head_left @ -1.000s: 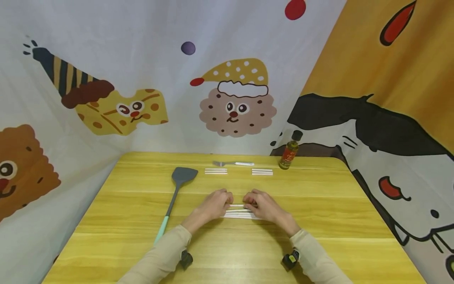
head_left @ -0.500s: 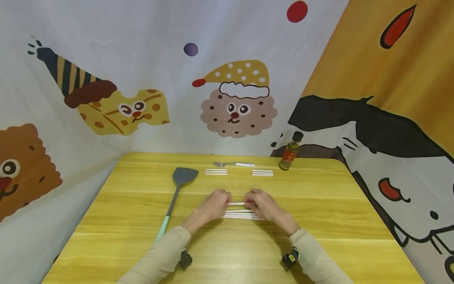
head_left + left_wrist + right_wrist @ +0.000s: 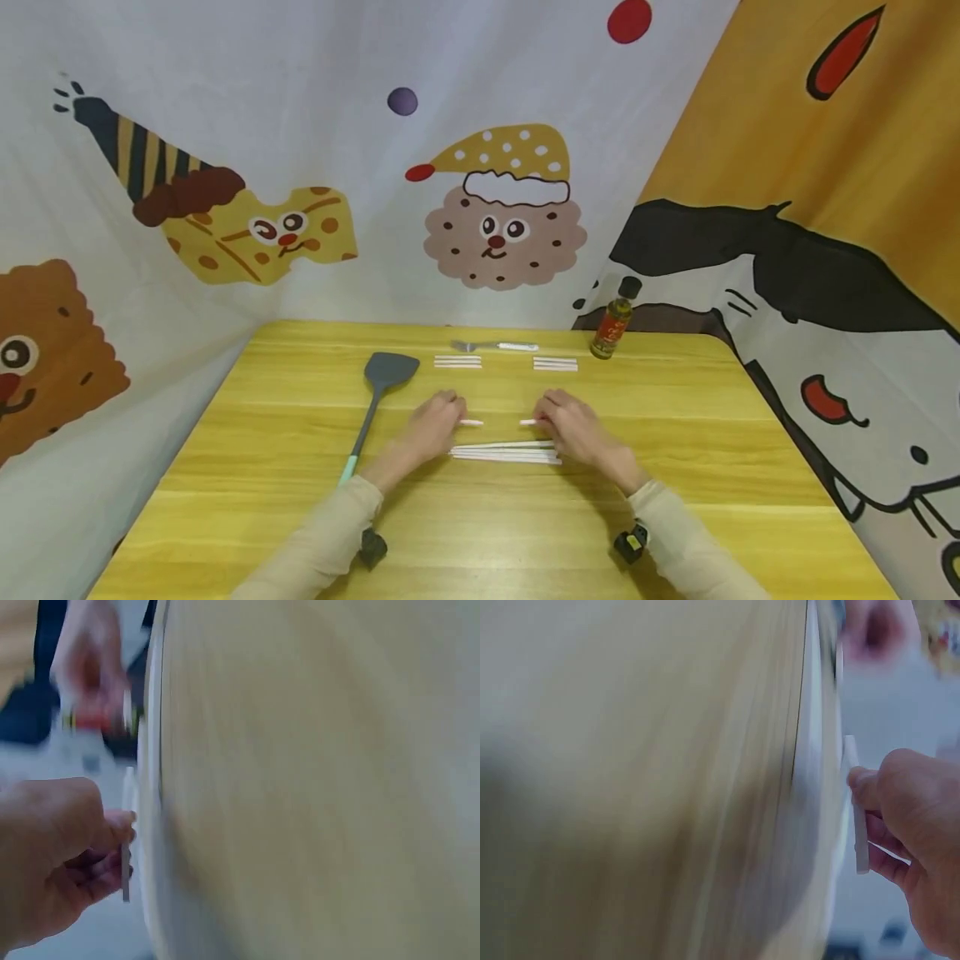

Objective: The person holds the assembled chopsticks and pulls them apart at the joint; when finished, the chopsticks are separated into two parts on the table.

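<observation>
My left hand (image 3: 435,427) pinches a short white stick piece (image 3: 126,862) between thumb and fingers. My right hand (image 3: 572,427) pinches a matching short white piece (image 3: 861,836). A gap separates the two pieces, whose inner ends point at each other above the table. Several long thin white sticks (image 3: 502,457) lie side by side just in front of the hands. Farther back lie a left row of short white sticks (image 3: 457,362) and a right row of short white sticks (image 3: 555,364), three in each.
A grey spatula (image 3: 392,369) with a mint handle lies left of my left hand, partly under the left sleeve. A fork (image 3: 513,346) lies at the back of the wooden table (image 3: 480,533). Right of it stands a dark-capped bottle (image 3: 611,327). A printed curtain (image 3: 300,125) hangs behind.
The single white stick held between both hands is now two short pieces, one in each hand. My hands have moved apart, left and right, uncovering the long sticks' ends.
</observation>
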Available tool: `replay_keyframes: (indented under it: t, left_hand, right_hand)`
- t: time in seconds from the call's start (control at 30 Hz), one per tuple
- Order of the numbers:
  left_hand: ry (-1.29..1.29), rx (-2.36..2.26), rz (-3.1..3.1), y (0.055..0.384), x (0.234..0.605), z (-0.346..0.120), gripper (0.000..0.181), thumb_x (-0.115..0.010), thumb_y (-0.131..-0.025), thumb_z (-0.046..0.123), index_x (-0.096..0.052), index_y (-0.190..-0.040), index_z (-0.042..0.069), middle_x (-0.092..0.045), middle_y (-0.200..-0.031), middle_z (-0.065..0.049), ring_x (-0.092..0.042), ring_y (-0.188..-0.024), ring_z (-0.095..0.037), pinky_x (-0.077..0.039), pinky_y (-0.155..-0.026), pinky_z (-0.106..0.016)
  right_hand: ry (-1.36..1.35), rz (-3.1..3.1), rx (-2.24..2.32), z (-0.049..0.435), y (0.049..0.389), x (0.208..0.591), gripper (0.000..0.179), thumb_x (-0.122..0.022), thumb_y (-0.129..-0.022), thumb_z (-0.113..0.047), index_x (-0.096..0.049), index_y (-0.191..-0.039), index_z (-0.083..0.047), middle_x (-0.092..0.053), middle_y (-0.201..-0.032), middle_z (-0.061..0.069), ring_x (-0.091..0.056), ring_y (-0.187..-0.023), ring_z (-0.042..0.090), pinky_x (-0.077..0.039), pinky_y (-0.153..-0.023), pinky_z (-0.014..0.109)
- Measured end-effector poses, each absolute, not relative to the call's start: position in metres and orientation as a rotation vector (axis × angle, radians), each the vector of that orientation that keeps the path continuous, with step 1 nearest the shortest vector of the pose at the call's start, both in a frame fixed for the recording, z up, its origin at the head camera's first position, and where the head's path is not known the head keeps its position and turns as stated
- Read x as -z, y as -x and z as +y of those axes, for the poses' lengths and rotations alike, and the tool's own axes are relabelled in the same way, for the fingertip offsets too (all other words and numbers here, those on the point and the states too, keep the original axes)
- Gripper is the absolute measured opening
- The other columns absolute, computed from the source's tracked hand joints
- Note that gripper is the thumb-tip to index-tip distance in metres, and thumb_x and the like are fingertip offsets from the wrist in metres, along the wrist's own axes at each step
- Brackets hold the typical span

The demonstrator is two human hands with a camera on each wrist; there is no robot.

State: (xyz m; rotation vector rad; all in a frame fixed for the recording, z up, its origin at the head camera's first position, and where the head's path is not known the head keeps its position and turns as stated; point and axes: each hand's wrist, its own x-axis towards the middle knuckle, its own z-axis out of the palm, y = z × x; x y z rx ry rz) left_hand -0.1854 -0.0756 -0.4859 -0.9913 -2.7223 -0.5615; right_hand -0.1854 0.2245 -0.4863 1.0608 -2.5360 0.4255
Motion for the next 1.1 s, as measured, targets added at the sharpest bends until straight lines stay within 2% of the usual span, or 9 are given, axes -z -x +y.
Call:
replay_keyframes:
  t: [0.13, 0.27, 0.47, 0.77, 0.97, 1.1]
  left_hand:
    - [0.823, 0.614, -2.675, 0.196, 0.471, -0.112, 0.016, -0.074, -0.081, -0.010, -0.068, -0.088, 0.003, -0.063, -0.086, -0.006, -0.062, -0.079, -0.020, -0.057, -0.069, -0.031]
    - [0.825, 0.650, -2.656, 0.205, 0.456, -0.122, 0.011, -0.069, -0.088, -0.008, -0.068, -0.092, 0.002, -0.063, -0.087, -0.006, -0.062, -0.080, -0.021, -0.056, -0.068, -0.032]
    - [0.872, 0.651, -2.741, 0.211, 0.449, -0.112, 0.010, -0.063, -0.091, -0.008, -0.069, -0.096, 0.000, -0.065, -0.091, -0.011, -0.063, -0.084, -0.022, -0.057, -0.071, -0.033]
    - [0.874, 0.631, -2.766, 0.222, 0.449, -0.099, 0.020, -0.062, -0.082, -0.016, -0.067, -0.096, -0.002, -0.062, -0.088, -0.009, -0.061, -0.081, -0.022, -0.056, -0.072, -0.034]
    - [0.866, 0.627, -2.822, 0.229, 0.447, -0.096, 0.021, -0.062, -0.081, -0.016, -0.067, -0.095, -0.001, -0.062, -0.088, -0.009, -0.060, -0.081, -0.022, -0.056, -0.073, -0.034]
    - [0.855, 0.625, -2.856, 0.233, 0.448, -0.095, 0.020, -0.062, -0.084, -0.014, -0.068, -0.097, -0.001, -0.063, -0.090, -0.009, -0.061, -0.082, -0.021, -0.057, -0.073, -0.033]
  right_hand:
    - [-0.867, -2.511, -0.449, 0.264, 0.193, 0.481, 0.020, -0.082, -0.076, 0.005, -0.068, -0.084, -0.008, -0.064, -0.080, 0.001, -0.059, -0.071, 0.013, -0.053, -0.060, 0.029]
    - [-0.835, -2.554, -0.451, 0.285, 0.197, 0.472, 0.014, -0.080, -0.081, 0.001, -0.070, -0.086, -0.007, -0.065, -0.082, 0.002, -0.060, -0.070, 0.013, -0.053, -0.060, 0.030]
    - [-0.865, -2.615, -0.463, 0.284, 0.201, 0.470, 0.009, -0.078, -0.086, -0.003, -0.071, -0.090, -0.006, -0.066, -0.085, 0.003, -0.062, -0.074, 0.014, -0.054, -0.063, 0.030]
    - [-0.841, -2.647, -0.459, 0.279, 0.209, 0.476, 0.011, -0.077, -0.085, 0.002, -0.070, -0.090, -0.004, -0.066, -0.085, 0.004, -0.061, -0.075, 0.016, -0.054, -0.065, 0.033]
    - [-0.865, -2.649, -0.462, 0.277, 0.216, 0.474, 0.011, -0.077, -0.085, 0.004, -0.071, -0.092, -0.003, -0.067, -0.087, 0.006, -0.063, -0.077, 0.018, -0.057, -0.068, 0.035]
    - [-0.894, -2.650, -0.461, 0.274, 0.221, 0.473, 0.010, -0.076, -0.086, 0.003, -0.072, -0.092, -0.004, -0.067, -0.089, 0.005, -0.064, -0.078, 0.018, -0.057, -0.070, 0.036]
